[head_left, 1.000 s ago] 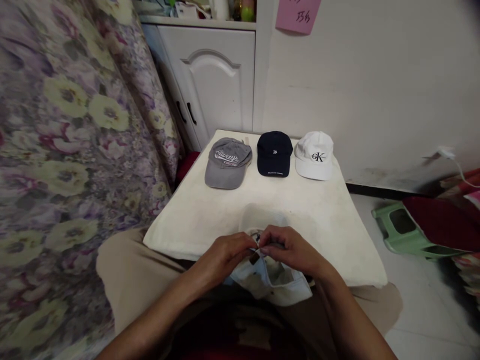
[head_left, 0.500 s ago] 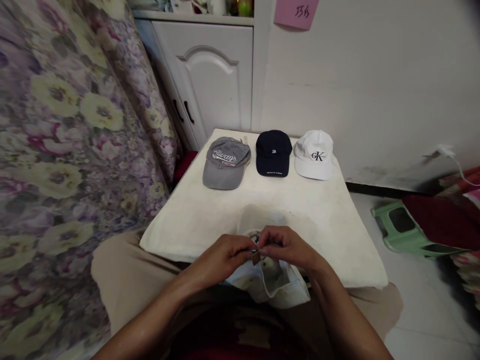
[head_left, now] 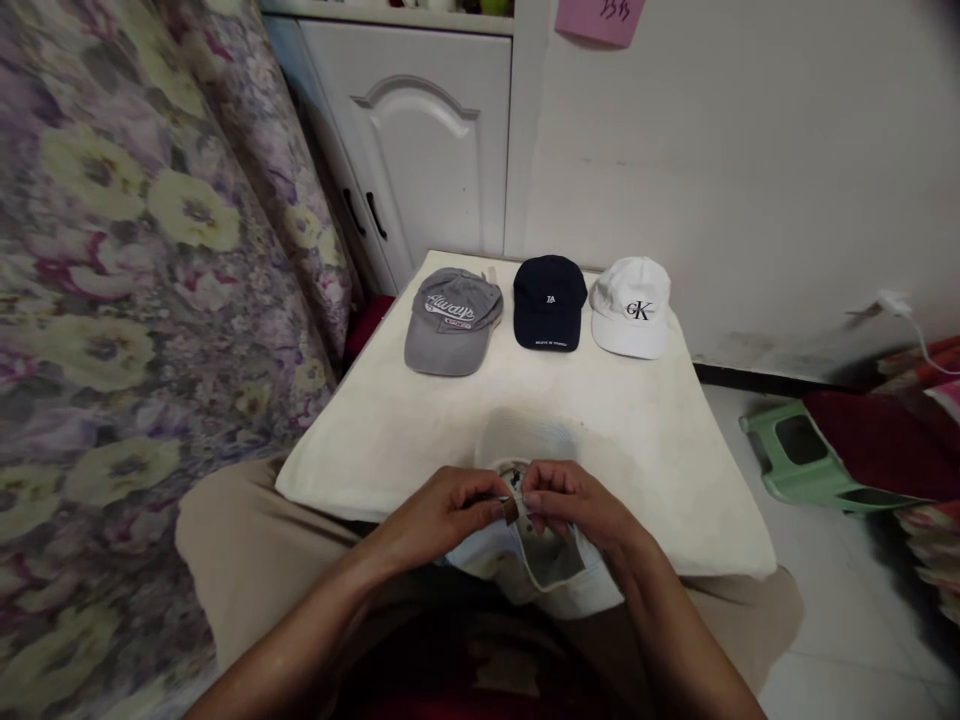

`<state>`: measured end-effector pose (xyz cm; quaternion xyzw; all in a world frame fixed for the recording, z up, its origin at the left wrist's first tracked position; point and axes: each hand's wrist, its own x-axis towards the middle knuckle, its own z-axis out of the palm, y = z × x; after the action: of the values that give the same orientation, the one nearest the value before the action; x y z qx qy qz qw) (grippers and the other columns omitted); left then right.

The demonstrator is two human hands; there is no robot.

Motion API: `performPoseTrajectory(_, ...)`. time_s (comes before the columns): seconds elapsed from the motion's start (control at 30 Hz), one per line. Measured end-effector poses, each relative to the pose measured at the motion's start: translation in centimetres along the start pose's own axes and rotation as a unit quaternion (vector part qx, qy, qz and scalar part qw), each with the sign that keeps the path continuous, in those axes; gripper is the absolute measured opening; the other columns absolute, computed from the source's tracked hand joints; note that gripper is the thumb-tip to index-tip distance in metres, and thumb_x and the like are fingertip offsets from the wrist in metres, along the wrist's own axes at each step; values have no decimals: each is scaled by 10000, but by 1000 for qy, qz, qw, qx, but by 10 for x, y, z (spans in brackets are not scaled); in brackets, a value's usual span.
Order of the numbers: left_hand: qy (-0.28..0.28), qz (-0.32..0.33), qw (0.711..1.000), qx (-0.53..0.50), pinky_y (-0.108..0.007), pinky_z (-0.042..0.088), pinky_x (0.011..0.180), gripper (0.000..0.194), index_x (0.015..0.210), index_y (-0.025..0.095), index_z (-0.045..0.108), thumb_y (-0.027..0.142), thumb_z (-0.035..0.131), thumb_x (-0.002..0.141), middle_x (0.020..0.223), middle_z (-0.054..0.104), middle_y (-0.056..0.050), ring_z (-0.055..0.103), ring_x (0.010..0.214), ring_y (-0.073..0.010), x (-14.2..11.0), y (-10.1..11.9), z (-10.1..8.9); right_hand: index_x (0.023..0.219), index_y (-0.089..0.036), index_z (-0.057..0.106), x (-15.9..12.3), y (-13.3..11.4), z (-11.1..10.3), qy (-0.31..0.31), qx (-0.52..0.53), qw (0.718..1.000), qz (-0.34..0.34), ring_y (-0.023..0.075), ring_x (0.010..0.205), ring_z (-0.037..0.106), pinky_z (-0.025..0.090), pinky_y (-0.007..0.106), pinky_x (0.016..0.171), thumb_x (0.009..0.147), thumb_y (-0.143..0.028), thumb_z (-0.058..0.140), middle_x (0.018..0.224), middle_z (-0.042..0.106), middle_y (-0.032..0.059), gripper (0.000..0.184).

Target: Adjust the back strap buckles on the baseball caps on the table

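A pale blue-white cap (head_left: 551, 575) lies upside down at the near edge of the white-covered table (head_left: 420, 430), over my lap. My left hand (head_left: 442, 515) and my right hand (head_left: 574, 505) meet above it. Both are closed, pinching the cap's back strap and its small brown buckle (head_left: 511, 511) between fingertips. Three caps lie in a row at the far end: a grey cap (head_left: 451, 320) with "Always" on it, a navy cap (head_left: 550, 303), and a white cap (head_left: 631, 308) with black letters.
A flowered cloth (head_left: 127, 300) hangs along the left. A white cabinet (head_left: 427, 140) stands behind the table beside a white wall with a pink note (head_left: 600, 18). On the floor at right sits a green stool (head_left: 806, 460) under dark red fabric.
My hands have stayed on the strap, with small finger shifts at the buckle. The cap's opening has turned a little more into view. The camera has tilted slightly down.
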<state>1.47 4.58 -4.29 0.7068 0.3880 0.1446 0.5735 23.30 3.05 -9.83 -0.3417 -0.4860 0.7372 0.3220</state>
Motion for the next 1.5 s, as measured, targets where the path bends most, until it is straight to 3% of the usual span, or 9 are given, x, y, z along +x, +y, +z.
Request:
performPoseTrajectory(0.23,-1,8,1000,-22,-221,384,629,196,877,164,708,299,568,900,771,661,8,523,682,-123,0,-4,2,826,-163,612,2,1,5,-22,23,999,-9,49,448,422,300,175,431,830,-410,728,616,609,-38,273)
performPoseTrajectory(0.43,-8,-2,1000,-30,-208,386,611,155,878,170,705,264,582,880,745,643,18,509,655,-113,-1,1,-2,833,-179,591,-7,2,0,-27,61,997,30,66,382,475,327,185,362,886,-535,624,623,656,-8,362)
performPoseTrajectory(0.6,-20,-5,999,-30,-202,366,597,143,893,164,704,226,577,871,731,623,28,478,628,-101,-1,3,-1,773,-180,565,-11,4,1,-29,68,996,49,39,364,378,276,170,355,863,-429,687,574,622,-35,291)
performPoseTrajectory(0.77,-31,-8,999,-28,-212,352,599,160,873,144,706,222,566,873,733,620,19,486,657,-112,0,1,4,794,-165,595,-8,1,5,-42,30,999,17,38,401,380,268,160,385,868,-381,690,563,593,-48,247)
performPoseTrajectory(0.9,-32,-6,999,-5,-219,360,607,188,895,158,717,245,551,892,736,626,17,500,665,-123,-1,1,1,819,-163,593,-9,1,6,-39,37,998,18,42,399,409,324,160,390,874,-404,686,597,624,-36,265)
performPoseTrajectory(1.07,3,41,998,53,-255,416,748,163,865,197,724,290,592,889,817,605,-2,552,806,-163,-4,5,-7,807,-165,576,-19,5,2,-67,76,995,22,84,432,548,436,201,427,913,-506,606,669,687,17,358)
performPoseTrajectory(1.17,11,73,996,52,-270,419,798,154,828,199,703,286,592,890,821,583,-6,549,865,-177,-5,6,-7,821,-153,590,-26,8,0,-72,87,993,26,102,503,613,479,214,483,870,-470,682,750,700,32,333)
performPoseTrajectory(1.3,-24,48,998,-14,-234,400,691,199,855,171,668,314,552,931,789,609,4,519,743,-138,-5,5,-3,822,-151,588,-30,7,2,-52,79,995,28,55,434,520,381,175,410,849,-422,720,751,698,18,303)
performPoseTrajectory(1.5,-77,11,995,-63,-199,327,571,230,842,151,663,360,592,908,673,540,41,428,600,-92,-2,1,-2,810,-151,641,-30,-5,0,-40,-3,998,42,22,380,326,199,165,363,866,-390,698,562,605,-47,252)
